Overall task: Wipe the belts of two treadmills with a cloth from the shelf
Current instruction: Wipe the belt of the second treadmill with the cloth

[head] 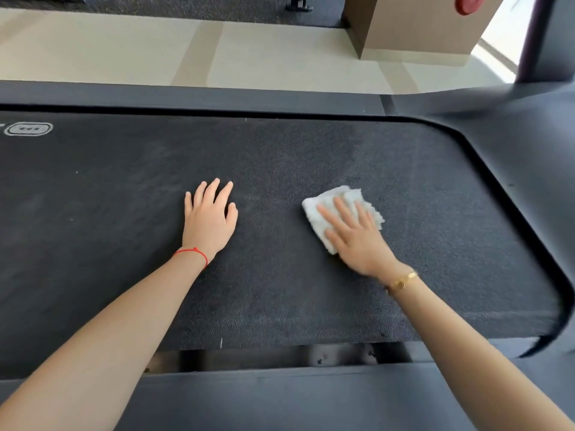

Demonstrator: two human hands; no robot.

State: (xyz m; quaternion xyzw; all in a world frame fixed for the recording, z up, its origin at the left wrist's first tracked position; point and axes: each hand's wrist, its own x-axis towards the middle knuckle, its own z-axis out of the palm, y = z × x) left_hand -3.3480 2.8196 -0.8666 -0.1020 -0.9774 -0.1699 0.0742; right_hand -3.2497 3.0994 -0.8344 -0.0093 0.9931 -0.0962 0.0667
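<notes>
- Black textured treadmill belt (pixel 280 275) fills most of the view and carries both hands. It could slip along its rollers if a stroke pushes lengthwise, so the weight on the bracing hand matters.
- Dark grey side rail (pixel 186 96) bounds the belt on the far side, and a second rail (pixel 280 399) runs nearest the person. A narrow gap separates each from the belt, and fingertips or a cloth corner could catch there on a stroke that runs too far.
- At the right, the motor cover (pixel 529 157) curves around the belt's rounded end. This is the closest limit to the wiping hand, so room for a rightward sweep is short and the knuckles could knock it.
- Leftward the belt runs bare out of frame past a small printed logo (pixel 29 129), giving the most room for long passes. That side looks streaky, so I judge it not yet wiped.
- Left hand (pixel 208 219) lies flat on the belt, fingers (pixel 214 189) straight and spread, grasping nothing. It sits well apart from the cloth yet in the path of a leftward stroke.
- Right hand (pixel 357 241) presses down with extended, released fingers on top of the cloth, not curled round it.
- White folded cloth (pixel 323 209) lies on the belt under those fingers, right of centre. Held by pressure alone, it could bunch or slide out on the rough surface.
</notes>
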